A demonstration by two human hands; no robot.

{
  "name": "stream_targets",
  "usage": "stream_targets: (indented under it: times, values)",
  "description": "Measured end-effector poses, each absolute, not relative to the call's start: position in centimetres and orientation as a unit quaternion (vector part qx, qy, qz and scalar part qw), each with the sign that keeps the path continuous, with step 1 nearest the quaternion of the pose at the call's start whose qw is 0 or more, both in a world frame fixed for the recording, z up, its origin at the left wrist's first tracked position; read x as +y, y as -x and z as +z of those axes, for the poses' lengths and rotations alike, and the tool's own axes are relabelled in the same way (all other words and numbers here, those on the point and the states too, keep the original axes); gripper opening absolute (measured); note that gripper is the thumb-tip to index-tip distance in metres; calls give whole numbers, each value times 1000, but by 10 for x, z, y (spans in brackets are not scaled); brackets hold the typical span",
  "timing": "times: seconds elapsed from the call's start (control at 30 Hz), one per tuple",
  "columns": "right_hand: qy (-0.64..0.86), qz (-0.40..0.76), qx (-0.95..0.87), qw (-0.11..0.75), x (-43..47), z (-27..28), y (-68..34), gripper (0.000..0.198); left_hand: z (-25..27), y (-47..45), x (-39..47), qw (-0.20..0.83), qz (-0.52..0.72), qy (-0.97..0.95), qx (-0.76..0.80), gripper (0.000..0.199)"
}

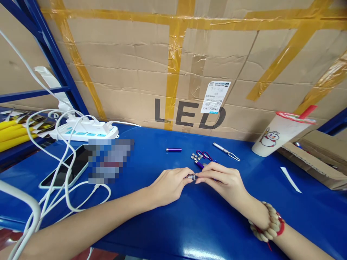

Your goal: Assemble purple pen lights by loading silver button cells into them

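Note:
Over the blue table, my left hand [168, 185] pinches a small silver, ridged cylindrical piece [191, 177] between thumb and fingertips. The fingertips of my right hand [223, 177] are closed at the piece's dark right end; whether they grip a separate small part is hidden. Just behind my right fingers lies a purple metal tube [198, 164]. Several button cells [194, 156] are scattered beyond it, beside a purple carabiner clip [207, 155]. Farther left rests another purple tube [174, 150] with a silver end. To the right is a silver pen-shaped tube [220, 147] with a loop.
A drink cup [282, 135] with a red straw stands at the right, by an open cardboard box [311, 159] and a white strip [290, 180]. Leftward are a phone [67, 168], a power strip [89, 131] and tangled white cables. A large taped carton [130, 72] stands behind.

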State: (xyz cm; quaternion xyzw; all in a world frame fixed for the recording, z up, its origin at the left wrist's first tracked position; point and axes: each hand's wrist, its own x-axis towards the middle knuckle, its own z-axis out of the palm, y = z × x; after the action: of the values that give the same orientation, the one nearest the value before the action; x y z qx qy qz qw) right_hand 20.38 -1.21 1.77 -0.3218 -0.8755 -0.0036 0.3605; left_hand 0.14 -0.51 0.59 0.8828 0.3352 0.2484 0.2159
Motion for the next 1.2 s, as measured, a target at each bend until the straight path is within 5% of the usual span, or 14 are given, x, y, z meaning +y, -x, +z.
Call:
stream_targets:
  times: [0.4, 1.2]
  values:
    - [346, -39, -880, 322, -17, 25, -200, 21, 1, 1, -5, 202, 255, -897, 299, 14]
    - [511, 424, -677, 316, -9, 19, -192, 45, 4, -1, -5, 212, 294, -884, 296, 24]
